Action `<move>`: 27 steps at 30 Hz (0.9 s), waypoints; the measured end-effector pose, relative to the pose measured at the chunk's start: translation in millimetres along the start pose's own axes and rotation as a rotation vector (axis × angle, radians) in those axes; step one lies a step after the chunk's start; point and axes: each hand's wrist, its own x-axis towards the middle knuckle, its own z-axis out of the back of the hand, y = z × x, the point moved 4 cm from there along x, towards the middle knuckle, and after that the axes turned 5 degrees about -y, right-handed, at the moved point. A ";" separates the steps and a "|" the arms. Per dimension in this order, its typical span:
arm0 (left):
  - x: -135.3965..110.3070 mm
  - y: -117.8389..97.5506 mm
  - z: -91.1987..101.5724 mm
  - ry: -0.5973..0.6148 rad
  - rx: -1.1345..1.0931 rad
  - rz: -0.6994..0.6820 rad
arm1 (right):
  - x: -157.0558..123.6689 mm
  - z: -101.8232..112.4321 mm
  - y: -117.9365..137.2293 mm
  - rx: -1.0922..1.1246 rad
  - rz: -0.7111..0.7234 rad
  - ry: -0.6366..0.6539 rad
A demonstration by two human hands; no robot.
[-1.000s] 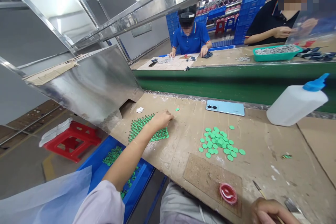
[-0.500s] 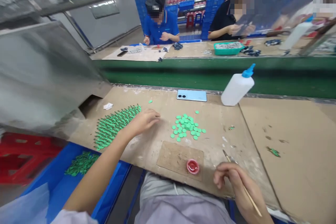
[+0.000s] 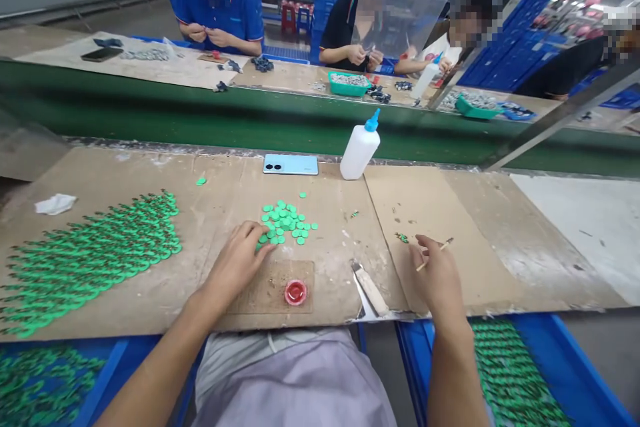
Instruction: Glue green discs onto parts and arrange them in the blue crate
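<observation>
On the cardboard-covered worktop (image 3: pixel 330 253), the left hand (image 3: pixel 243 255) curls loosely, any hold unclear, at the green discs (image 3: pixel 283 220) beside its fingertips; the right hand (image 3: pixel 439 277) pinches a thin brush (image 3: pixel 423 266). Beyond both, co-workers (image 3: pixel 217 13) occupy a green-fronted bench (image 3: pixel 200 113).

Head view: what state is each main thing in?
Green discs, loosely heaped
Green pieces, set in rows
Left hand, open, at the discs
Right hand, holding a thin stick
Small cup, uncovered, red inside
Bottle, standing, capped
Phone, camera side up
Wooden-handled tool, lying down
</observation>
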 end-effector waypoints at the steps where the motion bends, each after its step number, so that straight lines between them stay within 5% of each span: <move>1: 0.5 0.7 0.2 0.003 -0.006 0.001 | 0.9 -4.3 0.0 -0.009 0.027 0.019; 15: -7.5 -1.6 7.9 0.047 -0.131 0.132 | 10.8 -31.9 1.8 0.039 0.048 0.164; 20: -10.4 1.4 7.5 0.066 -0.116 0.177 | 9.9 -35.3 4.7 0.032 0.058 0.037; 27: -6.3 2.8 8.5 0.105 -0.102 0.181 | 9.7 -39.9 13.6 0.052 0.204 0.081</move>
